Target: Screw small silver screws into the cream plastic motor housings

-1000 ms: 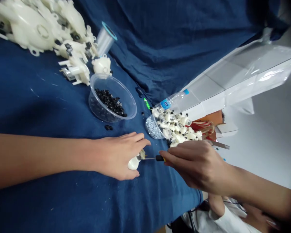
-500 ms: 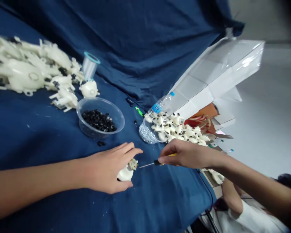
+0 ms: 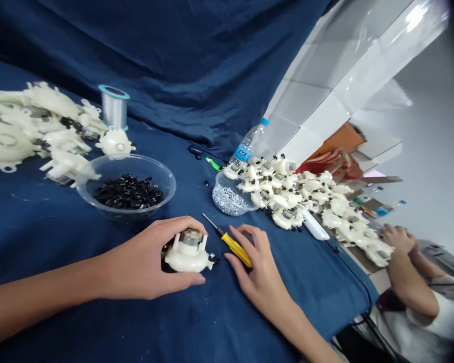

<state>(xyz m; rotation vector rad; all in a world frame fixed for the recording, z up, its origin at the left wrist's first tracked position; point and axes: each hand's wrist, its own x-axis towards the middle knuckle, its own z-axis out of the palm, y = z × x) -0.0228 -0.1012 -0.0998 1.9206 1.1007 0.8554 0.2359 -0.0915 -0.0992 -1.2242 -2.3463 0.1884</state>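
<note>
My left hand [image 3: 144, 264] is closed around a white plastic housing [image 3: 187, 259] that has a silvery, motor-like cylinder set upright in it. A small black piece sticks out at the housing's right side. Part of the housing is hidden behind my fingers. On the blue cloth [image 3: 227, 322], a screwdriver [image 3: 236, 248] with a yellow handle lies with its metal tip towards the upper left. My right hand [image 3: 261, 262] is beside and partly over that handle, thumb and fingers apart; whether a fingertip touches it I cannot tell.
A clear bowl of black parts [image 3: 162, 194] stands beyond my left hand, and a tub of small screws [image 3: 229, 201] further right. White housings [image 3: 287, 189] are heaped at both sides, near a wire spool [image 3: 114, 108] and a water bottle [image 3: 245, 146]. Another person's hands [image 3: 399, 239] are at far right.
The screwdriver has gone from my right hand's grip to lying on the cloth, and that hand has opened. The housing in my left hand has turned upright. The view has shifted.
</note>
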